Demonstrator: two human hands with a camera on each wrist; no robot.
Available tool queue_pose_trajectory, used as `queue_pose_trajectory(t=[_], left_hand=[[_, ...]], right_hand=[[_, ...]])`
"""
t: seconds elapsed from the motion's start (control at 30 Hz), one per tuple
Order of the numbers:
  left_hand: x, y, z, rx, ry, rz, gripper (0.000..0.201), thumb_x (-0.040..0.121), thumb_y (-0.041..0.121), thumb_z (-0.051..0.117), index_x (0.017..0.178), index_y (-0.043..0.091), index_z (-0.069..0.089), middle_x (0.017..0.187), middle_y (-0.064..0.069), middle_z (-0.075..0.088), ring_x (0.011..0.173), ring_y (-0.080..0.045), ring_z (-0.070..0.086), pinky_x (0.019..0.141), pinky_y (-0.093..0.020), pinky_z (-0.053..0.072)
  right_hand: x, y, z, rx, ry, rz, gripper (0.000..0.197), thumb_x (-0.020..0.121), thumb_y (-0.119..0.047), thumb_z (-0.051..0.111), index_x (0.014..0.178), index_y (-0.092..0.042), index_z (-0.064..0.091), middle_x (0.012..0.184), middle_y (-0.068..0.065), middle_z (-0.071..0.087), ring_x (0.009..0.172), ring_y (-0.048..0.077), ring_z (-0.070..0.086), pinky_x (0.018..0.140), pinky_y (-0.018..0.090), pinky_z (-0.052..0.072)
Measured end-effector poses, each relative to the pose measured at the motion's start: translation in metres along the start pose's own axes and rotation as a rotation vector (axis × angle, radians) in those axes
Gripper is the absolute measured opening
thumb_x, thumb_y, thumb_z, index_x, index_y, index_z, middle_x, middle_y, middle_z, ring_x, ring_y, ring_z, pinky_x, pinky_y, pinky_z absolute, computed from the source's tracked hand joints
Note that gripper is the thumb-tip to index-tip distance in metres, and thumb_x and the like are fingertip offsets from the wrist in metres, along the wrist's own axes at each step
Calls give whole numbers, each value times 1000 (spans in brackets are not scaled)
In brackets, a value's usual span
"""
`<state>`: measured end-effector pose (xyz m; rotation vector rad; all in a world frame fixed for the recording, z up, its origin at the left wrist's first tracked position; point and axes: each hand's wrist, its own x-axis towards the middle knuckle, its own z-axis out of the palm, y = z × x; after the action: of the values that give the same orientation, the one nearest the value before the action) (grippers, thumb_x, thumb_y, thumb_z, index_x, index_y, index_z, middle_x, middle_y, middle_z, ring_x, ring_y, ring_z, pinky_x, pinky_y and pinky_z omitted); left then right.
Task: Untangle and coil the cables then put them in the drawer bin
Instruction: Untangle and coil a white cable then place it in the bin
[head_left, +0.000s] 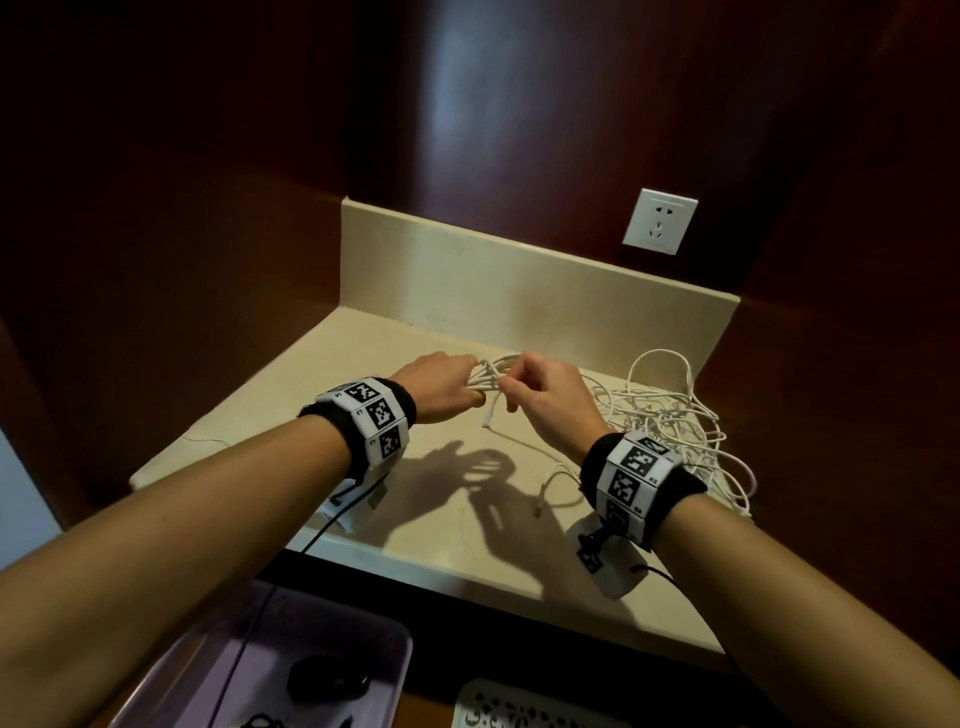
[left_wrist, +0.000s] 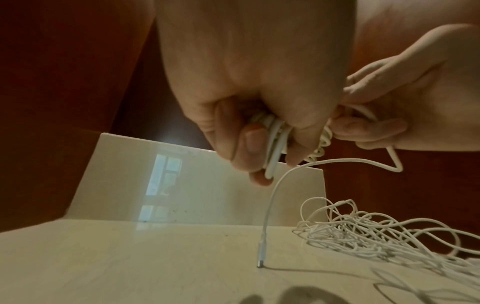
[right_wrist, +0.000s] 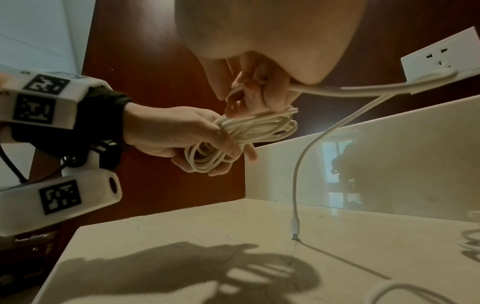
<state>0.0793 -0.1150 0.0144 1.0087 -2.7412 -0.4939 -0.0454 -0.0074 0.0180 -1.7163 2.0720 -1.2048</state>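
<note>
Left hand (head_left: 441, 387) grip clenched round a coiled white cable (right_wrist: 249, 131) above the table (head_left: 322, 395), right hand (head_left: 550, 400) grip pinching its free strand, plug (left_wrist: 260, 261) touching the table, tangled cables (head_left: 675, 421) heaped just right, purple bin (head_left: 291, 654) below the table edge.

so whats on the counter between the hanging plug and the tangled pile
Bare counter, crossed only by shadow: the left wrist view shows nothing lying between the plug, whose tip touches the top, and the tangled pile.
</note>
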Motion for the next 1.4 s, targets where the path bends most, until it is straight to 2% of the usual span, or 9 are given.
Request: queue_pose_trajectory(t=[0.07,0.27,0.43,0.6,0.8,0.97,1.07,1.3,1.4], left_hand=[[0,0,1,-54,24,-1,11,89,27,54,93,16,53,80,-5,59,75,-26,55,59,-31,35],[-7,1,-5,-270,60,9,14,88,15,56,76,20,52,62,-1,58,53,-16,52,46,-23,38],[-10,-1,-8,-523,-1,42,4,86,1,54,87,3,57,64,-11,57,39,-18,44,35,-23,35],[-13,0,-11,-579,-110,94,13,87,-3,55,82,10,53,64,-9,57,43,-18,50,39,-23,37],[-15,2,-13,-661,-147,122,17,85,-3,56,94,12,54,62,-4,54,44,-12,46,40,-18,36],[-18,3,-15,-669,-208,126,12,87,17,68,90,16,56,64,-1,53,51,-13,44,44,-20,36],[-18,6,-16,-660,-197,108,28,91,41,62,79,17,53,63,-2,51,48,-12,40,44,-21,33],[-17,4,-20,-596,-188,109,28,94,32,59,93,4,60,59,-1,52,43,-10,40,40,-20,32],[-18,2,-22,-564,-221,122,21,93,26,62,96,6,62,59,0,52,43,-10,39,39,-20,30]], right_hand=[[-2,0,2,19,-29,-1,20,87,-12,60,68,-19,58,63,-3,64,60,12,50,64,33,40],[-15,16,1,81,-141,8,28,95,-22,58,72,-8,67,52,4,62,47,5,48,56,18,38],[-10,22,-3,127,-223,63,28,95,-30,60,78,-12,73,53,7,61,48,2,48,59,15,35],[-2,24,-5,237,-254,115,18,90,-17,67,76,-6,71,67,1,67,40,12,44,41,19,34],[6,21,-9,256,-225,113,25,83,-30,73,90,-5,75,78,18,69,44,14,35,40,23,29],[4,20,-12,236,-260,92,5,85,-21,73,83,-25,74,69,2,70,42,10,33,40,21,29],[2,21,-12,230,-257,93,14,86,-16,72,77,-28,72,69,1,69,43,12,32,40,21,28],[0,34,-22,23,-338,61,13,87,-25,70,91,-14,76,67,21,64,43,8,43,49,17,36],[1,38,-33,-84,-395,84,24,89,-30,68,92,-8,77,58,10,59,43,6,39,47,15,33]])
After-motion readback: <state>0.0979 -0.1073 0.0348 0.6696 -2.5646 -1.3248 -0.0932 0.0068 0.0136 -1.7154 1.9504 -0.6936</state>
